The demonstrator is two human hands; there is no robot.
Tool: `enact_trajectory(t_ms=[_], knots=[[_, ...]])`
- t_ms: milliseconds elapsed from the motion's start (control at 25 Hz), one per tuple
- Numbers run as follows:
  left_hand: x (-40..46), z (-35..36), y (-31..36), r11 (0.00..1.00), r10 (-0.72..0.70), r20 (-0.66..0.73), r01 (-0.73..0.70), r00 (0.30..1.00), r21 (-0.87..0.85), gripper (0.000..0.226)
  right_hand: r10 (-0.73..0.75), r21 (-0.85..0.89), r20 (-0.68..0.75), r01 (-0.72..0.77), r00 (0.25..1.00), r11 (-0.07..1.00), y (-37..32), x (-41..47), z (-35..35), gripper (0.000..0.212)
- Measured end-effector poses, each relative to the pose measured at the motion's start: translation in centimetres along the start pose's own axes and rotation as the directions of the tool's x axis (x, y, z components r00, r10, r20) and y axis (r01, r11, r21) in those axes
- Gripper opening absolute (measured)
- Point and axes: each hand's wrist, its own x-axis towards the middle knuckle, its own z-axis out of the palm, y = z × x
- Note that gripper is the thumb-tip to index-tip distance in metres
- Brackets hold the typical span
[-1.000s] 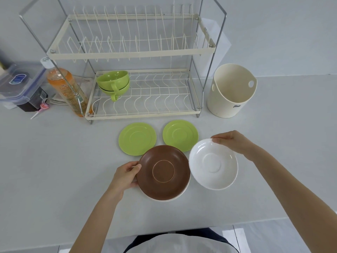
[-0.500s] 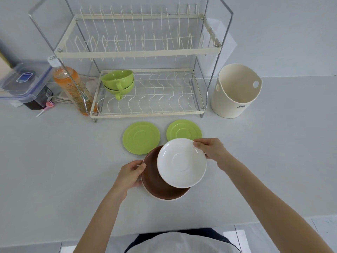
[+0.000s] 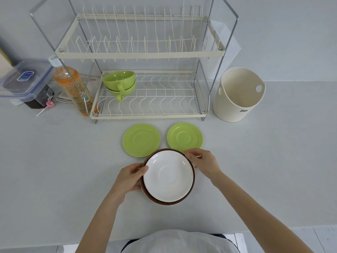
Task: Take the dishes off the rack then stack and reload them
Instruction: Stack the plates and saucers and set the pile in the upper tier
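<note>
- White saucer (image 3: 168, 176): glossy, face up, lying nested inside the brown saucer (image 3: 189, 195) near the front edge of the counter; only a thin brown rim shows around it, with a pale underside visible at the near edge.
- Two green saucers, left (image 3: 141, 140) and right (image 3: 184, 137): flat, face up, side by side but apart, just beyond the stack.
- Two green cups (image 3: 119, 83): upright, nested one in the other, handles toward the near side, at the far left of the lower tier.
- Dish rack (image 3: 138, 53): two-tier, cream wire on a chrome frame, standing at the far side; upper tier bare.
</note>
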Motion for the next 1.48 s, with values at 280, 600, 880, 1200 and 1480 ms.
enact_trajectory(t_ms=[280, 600, 880, 1200, 1480], knots=[[0.1, 0.0, -0.2, 1.000, 0.001, -0.012, -0.001, 1.000, -0.012, 0.013, 0.275, 0.170, -0.186, -0.245, 0.943, 0.954, 0.1, 3.9, -2.0, 0.040], [0.1, 0.0, -0.2, 1.000, 0.007, -0.016, -0.007, 1.000, -0.027, 0.007, 0.308, 0.310, -0.101, -0.265, 0.946, 0.913, -0.5, 4.9, -1.7, 0.011], [0.2, -0.1, -0.4, 0.999, 0.012, -0.010, -0.012, 1.000, -0.034, 0.011, 0.205, 0.328, -0.158, -0.144, 0.966, 0.933, -1.1, 4.2, -3.1, 0.022], [0.3, 0.0, -0.4, 0.999, 0.016, -0.012, -0.016, 1.000, -0.031, 0.007, 0.104, 0.485, 0.125, -0.153, 0.987, 0.861, -2.7, -0.2, -5.0, 0.021], [0.1, 0.0, -0.5, 0.999, 0.013, -0.017, -0.013, 1.000, -0.044, 0.005, 0.047, 0.278, 0.259, -0.121, 0.965, 0.953, -1.2, -2.6, -2.9, 0.018]])
